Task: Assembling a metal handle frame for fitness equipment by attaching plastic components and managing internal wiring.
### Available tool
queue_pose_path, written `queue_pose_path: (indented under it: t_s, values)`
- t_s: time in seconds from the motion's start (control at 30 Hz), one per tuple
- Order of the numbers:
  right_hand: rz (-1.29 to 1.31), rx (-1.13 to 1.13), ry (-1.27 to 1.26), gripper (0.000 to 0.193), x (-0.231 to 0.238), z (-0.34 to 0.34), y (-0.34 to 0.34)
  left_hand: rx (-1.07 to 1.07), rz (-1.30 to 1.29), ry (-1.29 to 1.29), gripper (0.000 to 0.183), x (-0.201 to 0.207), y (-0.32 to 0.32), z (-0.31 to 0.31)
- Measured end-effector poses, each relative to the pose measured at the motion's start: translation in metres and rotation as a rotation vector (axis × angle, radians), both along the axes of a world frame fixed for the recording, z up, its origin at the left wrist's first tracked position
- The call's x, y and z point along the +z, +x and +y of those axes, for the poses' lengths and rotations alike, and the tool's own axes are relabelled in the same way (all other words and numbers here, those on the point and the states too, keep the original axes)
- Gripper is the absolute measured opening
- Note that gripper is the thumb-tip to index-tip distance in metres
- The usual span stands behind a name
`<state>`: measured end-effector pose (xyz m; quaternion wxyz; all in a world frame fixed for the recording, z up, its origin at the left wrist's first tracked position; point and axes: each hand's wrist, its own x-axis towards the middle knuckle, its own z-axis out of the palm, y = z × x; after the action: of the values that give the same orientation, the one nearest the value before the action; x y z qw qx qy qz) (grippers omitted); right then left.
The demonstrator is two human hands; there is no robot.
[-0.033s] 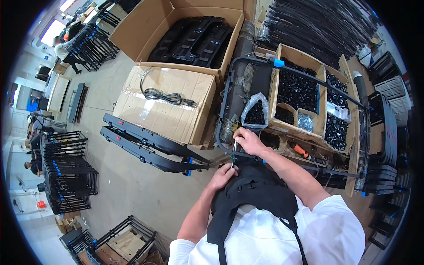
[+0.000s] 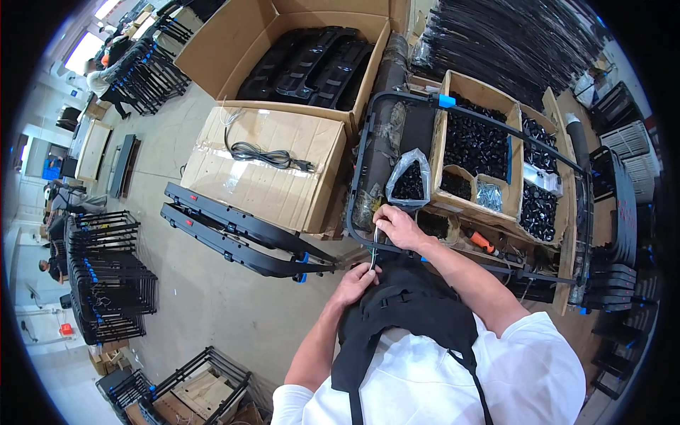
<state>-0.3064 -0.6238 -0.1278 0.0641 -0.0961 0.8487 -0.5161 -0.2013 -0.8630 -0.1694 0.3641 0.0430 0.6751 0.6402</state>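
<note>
thin upright metal tool (image 2: 374, 244) is pinched by right hand (image 2: 398, 228) at top; left hand (image 2: 356, 282), closed w/ grip unclear, sits directly below, by black tubular frame (image 2: 354, 177).

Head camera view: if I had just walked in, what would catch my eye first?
Probably the two hands meeting at the middle: the right hand grips the lower bar of a black tubular frame, and the left hand pinches a thin cable just below it. Behind them, cardboard boxes of small black parts fill the right side, and a closed carton with a coiled black cord sits left.
</note>
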Motion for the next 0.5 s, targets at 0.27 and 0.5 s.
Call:
queue_pose_path:
  t_s: [0.27,0.5]
  values:
    - [-0.195,-0.142,-0.011,0.016,-0.005,-0.001,0.0,0.086,-0.19,0.075,0.028,0.007,0.0,-0.01]
    - [-0.182,-0.638,0.014,0.019,-0.047,0.016,-0.008,0.256,-0.175,0.209,0.037,0.008,-0.014,0.011]
